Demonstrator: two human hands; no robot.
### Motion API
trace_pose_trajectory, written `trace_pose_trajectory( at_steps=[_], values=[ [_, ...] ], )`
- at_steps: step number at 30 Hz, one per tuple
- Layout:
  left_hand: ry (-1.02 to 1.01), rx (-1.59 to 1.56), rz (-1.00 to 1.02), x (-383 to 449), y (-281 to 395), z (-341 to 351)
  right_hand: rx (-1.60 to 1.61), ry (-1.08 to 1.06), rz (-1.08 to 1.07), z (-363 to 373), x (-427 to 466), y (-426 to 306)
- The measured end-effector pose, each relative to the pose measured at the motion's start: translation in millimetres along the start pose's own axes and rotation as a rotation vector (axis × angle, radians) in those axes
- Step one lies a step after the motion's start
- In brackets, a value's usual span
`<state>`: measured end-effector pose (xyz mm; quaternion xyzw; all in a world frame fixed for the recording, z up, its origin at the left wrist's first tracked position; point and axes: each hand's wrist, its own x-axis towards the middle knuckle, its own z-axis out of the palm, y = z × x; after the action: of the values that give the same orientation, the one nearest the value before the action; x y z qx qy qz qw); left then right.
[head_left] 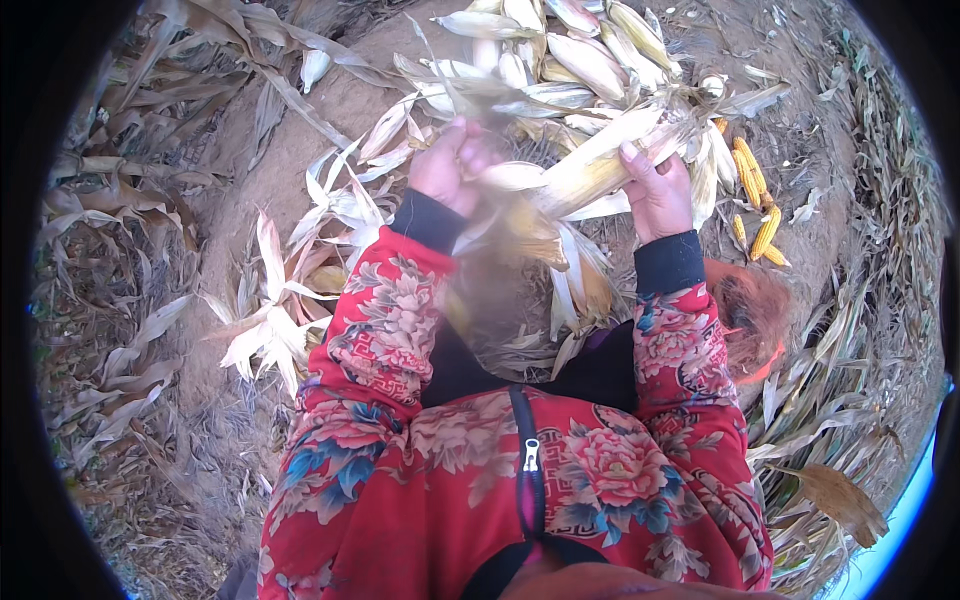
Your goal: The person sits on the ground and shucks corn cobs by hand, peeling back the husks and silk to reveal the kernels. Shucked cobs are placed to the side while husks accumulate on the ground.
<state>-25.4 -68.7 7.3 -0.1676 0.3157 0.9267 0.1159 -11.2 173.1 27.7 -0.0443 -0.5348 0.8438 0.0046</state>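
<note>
Out in front of me, my right hand (660, 191) grips an ear of corn in its pale husk (592, 176), thumb on top. My left hand (454, 165) is closed at the ear's left side, its fingers pinched and partly blurred; husk leaves hang close by it, and whether it grips one I cannot tell. Below the hands, loose husks (585, 285) lie by my dark trousers. A pile of unhusked corn ears (589, 67) lies on the soil beyond my hands.
Bare yellow corn cobs (750, 176) lie on the ground at the right, above a reddish bundle (750, 319). Peeled husks (274, 322) are scattered at the left. Dry corn stalks (840, 360) run along the right side, and dry leaves (120, 195) cover the far left.
</note>
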Motion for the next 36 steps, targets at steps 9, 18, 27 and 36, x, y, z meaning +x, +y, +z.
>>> trace_pose_trajectory(
  at_steps=[9, 18, 27, 36],
  values=[
    [0.078, 0.057, 0.013, 25, 12, -48, 0.274, 0.238, -0.046, -57, 15, -33],
    [-0.306, 0.728, 0.354, -6, -1, 7, -0.535, -0.134, -0.126, 7, -2, -17],
    [-0.504, 0.778, -0.012, -27, -43, 26, -0.122, -0.210, 0.009, 33, -9, -12],
    [-0.225, 0.977, 0.304, -23, -49, 26, -0.538, 0.005, -0.105, 28, -5, 32]
  ],
)
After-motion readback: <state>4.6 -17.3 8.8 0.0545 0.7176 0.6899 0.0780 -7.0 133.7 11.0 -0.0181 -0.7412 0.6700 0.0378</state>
